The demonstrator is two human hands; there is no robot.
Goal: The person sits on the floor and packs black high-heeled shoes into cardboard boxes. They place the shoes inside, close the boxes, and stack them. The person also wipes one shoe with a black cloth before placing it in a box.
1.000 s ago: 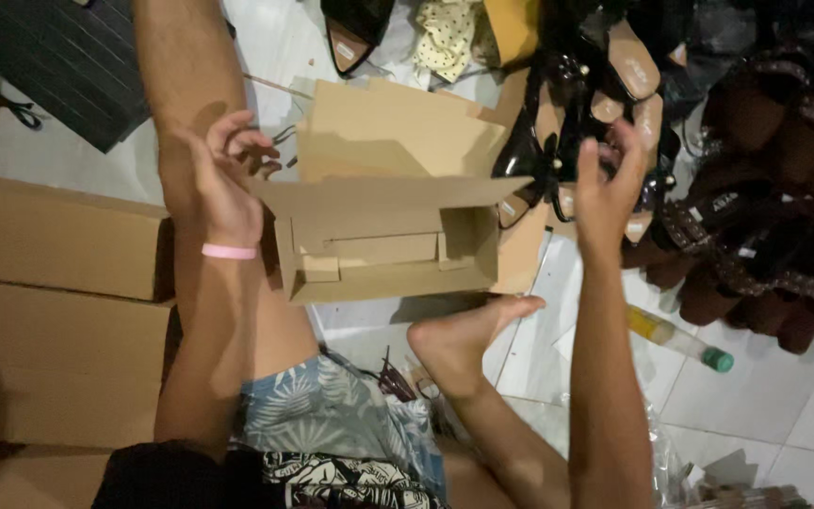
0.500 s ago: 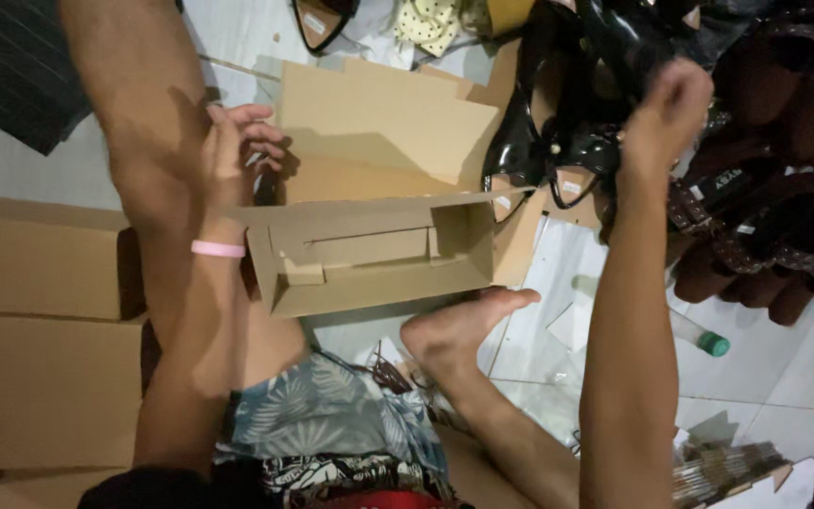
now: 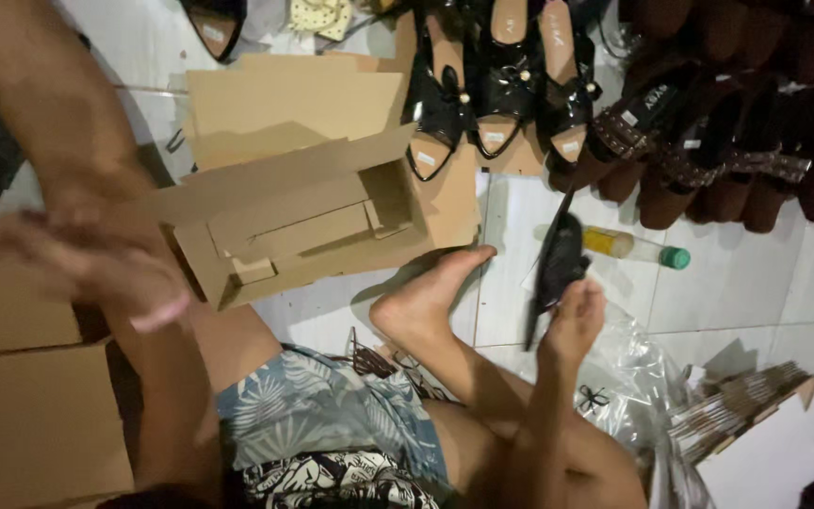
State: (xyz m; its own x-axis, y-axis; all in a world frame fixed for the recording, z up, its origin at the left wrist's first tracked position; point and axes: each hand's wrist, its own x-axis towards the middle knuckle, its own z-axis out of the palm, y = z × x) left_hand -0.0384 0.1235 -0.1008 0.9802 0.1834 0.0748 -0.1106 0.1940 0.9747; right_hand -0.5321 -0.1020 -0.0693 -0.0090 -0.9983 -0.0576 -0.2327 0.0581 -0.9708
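Nearest the camera, the right hand (image 3: pixel 572 320) is closed around the heel end of a black shoe (image 3: pixel 558 264), which points up and away from it, tilted; the grip takes in only that end, so the shoe could swing or slip, likely the main risk while it is carried. Just under and to the right of that hand lies crumpled clear plastic wrap (image 3: pixel 633 377), loose enough to snag the shoe or slide underfoot. The bare foot (image 3: pixel 426 297) rests on the tiled floor (image 3: pixel 756 273) just to the left of the hand. The left hand (image 3: pixel 96 264) is motion-blurred; whether its fingers are spread or curled, and whether it grips anything, cannot be told. Just right of it stands the open cardboard box (image 3: pixel 303 221), tipped on its side with loose flaps, which a careless push could fold in. Beyond the right hand lies a small bottle with a green cap (image 3: pixel 638 248), near enough to be knocked rolling, and farther still a row of dark shoes (image 3: pixel 614 104).
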